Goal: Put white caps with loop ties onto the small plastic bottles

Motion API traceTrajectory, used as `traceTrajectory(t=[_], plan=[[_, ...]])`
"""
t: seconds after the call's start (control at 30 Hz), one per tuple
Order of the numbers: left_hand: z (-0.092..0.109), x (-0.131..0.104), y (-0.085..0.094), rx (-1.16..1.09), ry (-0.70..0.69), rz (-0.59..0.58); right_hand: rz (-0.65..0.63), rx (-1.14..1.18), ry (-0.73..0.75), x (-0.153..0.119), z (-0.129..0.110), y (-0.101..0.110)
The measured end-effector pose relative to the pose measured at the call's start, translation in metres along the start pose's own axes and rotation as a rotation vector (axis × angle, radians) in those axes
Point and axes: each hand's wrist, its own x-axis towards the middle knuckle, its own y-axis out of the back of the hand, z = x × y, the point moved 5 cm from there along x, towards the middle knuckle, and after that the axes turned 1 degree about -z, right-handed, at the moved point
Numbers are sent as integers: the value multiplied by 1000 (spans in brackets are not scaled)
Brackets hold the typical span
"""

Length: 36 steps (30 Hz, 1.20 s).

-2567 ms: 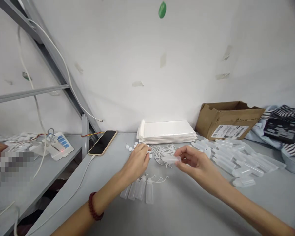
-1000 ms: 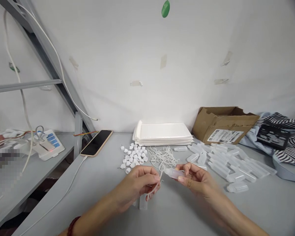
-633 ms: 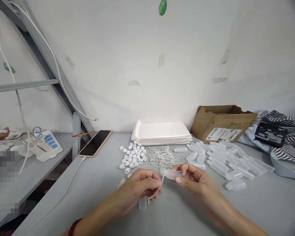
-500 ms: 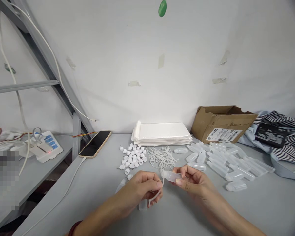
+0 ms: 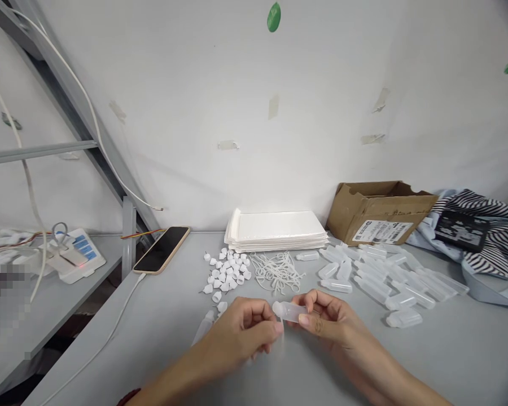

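Observation:
My right hand (image 5: 328, 318) pinches a small translucent plastic bottle (image 5: 293, 312) by its base, its neck pointing left. A thin white cord (image 5: 282, 338) hangs from the bottle's neck, its lower end blurred. Close by on the left, my left hand (image 5: 252, 327) is closed, with the thumb tip against the cord. Its inner fingers are partly hidden. Another translucent bottle (image 5: 204, 327) lies partly behind the left hand. Ahead of the hands are a pile of small white caps (image 5: 228, 270) and a tangle of white cords (image 5: 277, 270).
More translucent bottles (image 5: 372, 287) are spread at the right. White padded envelopes (image 5: 279, 228) are stacked by the wall, beside a cardboard box (image 5: 347, 214) and striped cloth (image 5: 482, 214). A phone (image 5: 163, 250) with a charging cable (image 5: 118, 324) lies at the left.
The cord's end, earlier curving through my left fingers, now hangs straight down beside the thumb. Both hands and the bottle have shifted slightly downward in view.

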Motion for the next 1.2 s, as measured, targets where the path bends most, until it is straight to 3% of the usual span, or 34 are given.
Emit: traceTrajectory(t=[0.1, 0.23, 0.33, 0.43, 0.6, 0.8, 1.07, 1.2], plan=[[6, -5, 5, 260, -131, 177, -49, 68, -26, 1, 1, 0], [11, -13, 8, 426, -374, 389, -112, 169, -42, 2, 4, -1], [16, -17, 4, 553, -569, 424, -118, 210, -67, 3, 7, -1], [18, -18, 1, 616, -645, 393, -122, 227, -80, 4, 10, -1], [19, -16, 3, 557, -564, 349, -134, 220, -93, 3, 13, -1], [9, -8, 8, 260, -222, 211, -186, 121, -99, -4, 9, -9], [9, -9, 3, 148, -240, 220, -229, 61, -75, -6, 9, -15], [12, -12, 1, 278, -312, 271, -233, 121, -74, -6, 13, -14]])
